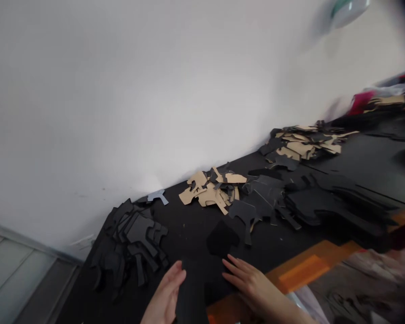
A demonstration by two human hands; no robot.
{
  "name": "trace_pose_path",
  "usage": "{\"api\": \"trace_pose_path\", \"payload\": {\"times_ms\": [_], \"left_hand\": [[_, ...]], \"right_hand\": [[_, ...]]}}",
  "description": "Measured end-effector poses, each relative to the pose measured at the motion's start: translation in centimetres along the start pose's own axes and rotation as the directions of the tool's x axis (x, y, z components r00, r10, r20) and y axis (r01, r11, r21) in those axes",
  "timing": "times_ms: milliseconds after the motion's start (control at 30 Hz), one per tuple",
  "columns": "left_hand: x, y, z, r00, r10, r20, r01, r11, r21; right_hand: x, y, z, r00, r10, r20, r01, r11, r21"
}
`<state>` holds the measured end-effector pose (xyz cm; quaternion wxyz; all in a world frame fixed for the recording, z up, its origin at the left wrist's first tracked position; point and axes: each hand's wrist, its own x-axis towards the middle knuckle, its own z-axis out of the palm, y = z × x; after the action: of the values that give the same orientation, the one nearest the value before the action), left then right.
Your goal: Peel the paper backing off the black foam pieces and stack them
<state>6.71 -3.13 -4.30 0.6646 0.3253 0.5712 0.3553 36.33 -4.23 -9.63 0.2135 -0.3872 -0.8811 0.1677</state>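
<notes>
My left hand (167,294) is at the front of the black table (189,265), its fingers stretched out and holding nothing visible. To its right, my right hand (248,281) has its fingers apart, palm down. Just beyond its fingertips lies a flat, dark black piece (222,238); whether they touch it I cannot tell. A stack of dark cut-out pieces with narrow tails (140,231) sits left of and beyond my left hand. Farther right, more dark cut-outs (263,198) overlap one another. What these pieces belong to is not shown.
Tan and black cut-outs (212,189) are heaped by the white wall (138,90), with another heap (303,144) farther right. A light grey piece (157,195) lies at the back edge. Orange strips (307,270) run along the front edge, near patterned fabric (354,288).
</notes>
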Motion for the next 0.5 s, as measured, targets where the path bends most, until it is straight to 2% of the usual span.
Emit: {"api": "trace_pose_path", "payload": {"times_ms": [33, 67, 100, 167, 233, 300, 367, 433, 500], "left_hand": [[0.9, 0.8, 0.7, 1.0, 0.003, -0.017, -0.004, 0.999, -0.052], [2.0, 1.6, 1.2, 0.999, 0.029, 0.032, -0.026, 0.996, -0.087], [3.1, 2.3, 1.4, 0.989, 0.083, 0.124, -0.067, 0.99, -0.125], [5.5, 3.2, 1.4, 0.917, 0.141, 0.373, -0.064, 0.975, -0.212], [7.6, 3.4, 0.8, 0.856, 0.174, 0.487, -0.042, 0.962, -0.27], [9.2, 3.1, 0.3, 0.846, 0.198, 0.496, -0.05, 0.954, -0.296], [10.1, 2.5, -0.1, 0.828, 0.205, 0.523, -0.054, 0.955, -0.29], [11.0, 1.8, -0.3, 0.794, 0.2, 0.574, -0.063, 0.966, -0.25], [11.8, 1.4, -0.5, 0.772, 0.18, 0.61, -0.085, 0.98, -0.182]], "right_hand": [[-0.2, -0.1, 0.1, 1.0, 0.015, 0.004, -0.015, 0.999, 0.043], [-0.3, -0.2, 0.0, 1.0, 0.03, -0.009, -0.029, 0.996, 0.088], [-0.3, -0.2, -0.1, 0.998, 0.052, -0.039, -0.047, 0.99, 0.132], [0.9, -0.3, -0.8, 0.983, 0.12, -0.136, -0.089, 0.974, 0.21], [4.1, -0.4, -2.0, 0.961, 0.17, -0.219, -0.105, 0.954, 0.281], [9.2, -0.7, -2.9, 0.952, 0.155, -0.266, -0.061, 0.942, 0.331], [15.6, -1.0, -3.1, 0.959, 0.096, -0.267, 0.006, 0.934, 0.356], [22.5, -1.0, -2.1, 0.977, 0.065, -0.205, 0.01, 0.939, 0.344], [29.2, -0.7, -0.2, 0.989, 0.078, -0.128, -0.038, 0.957, 0.289]]}}
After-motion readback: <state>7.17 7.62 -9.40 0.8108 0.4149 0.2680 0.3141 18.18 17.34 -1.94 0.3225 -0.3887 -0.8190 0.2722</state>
